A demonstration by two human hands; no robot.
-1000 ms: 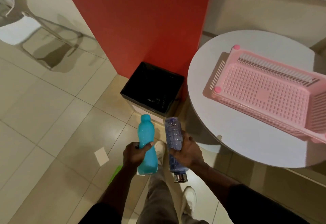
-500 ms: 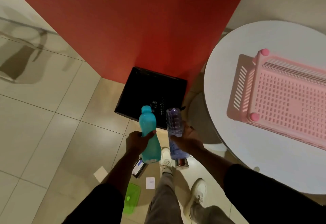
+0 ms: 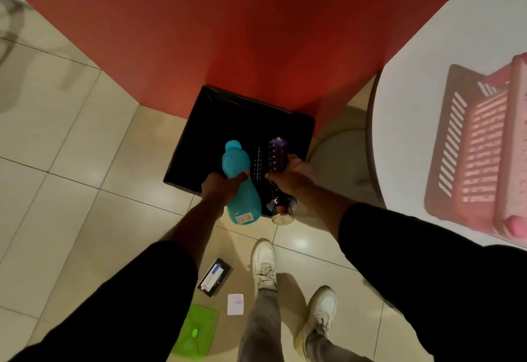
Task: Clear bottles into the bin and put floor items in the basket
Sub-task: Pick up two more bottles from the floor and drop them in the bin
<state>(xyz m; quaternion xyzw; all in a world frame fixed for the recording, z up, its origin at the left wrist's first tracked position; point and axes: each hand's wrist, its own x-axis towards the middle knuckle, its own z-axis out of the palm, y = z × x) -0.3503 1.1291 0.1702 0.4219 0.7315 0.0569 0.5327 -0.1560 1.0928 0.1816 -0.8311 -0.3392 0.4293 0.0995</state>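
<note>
My left hand (image 3: 221, 187) grips a turquoise bottle (image 3: 241, 183) around its waist. My right hand (image 3: 288, 177) grips a clear purple-tinted bottle (image 3: 278, 153) with a metal cap at its near end. Both bottles hang side by side over the near edge of the square black bin (image 3: 228, 122), which stands on the floor against the red wall. A pink slatted basket (image 3: 484, 156) sits on the round white table (image 3: 427, 56) at the right. On the floor near my feet lie a dark flat box (image 3: 215, 277), a white card (image 3: 235, 304) and a green lid (image 3: 196, 333).
The red wall (image 3: 228, 19) rises right behind the bin. The table's round base (image 3: 339, 159) stands just right of the bin. My white shoes (image 3: 265, 264) are planted on the beige tiles in front of it.
I have stepped closer to the bin. Both hands have carried the bottles forward, from short of the bin to above its near edge. More floor items have come into view.
</note>
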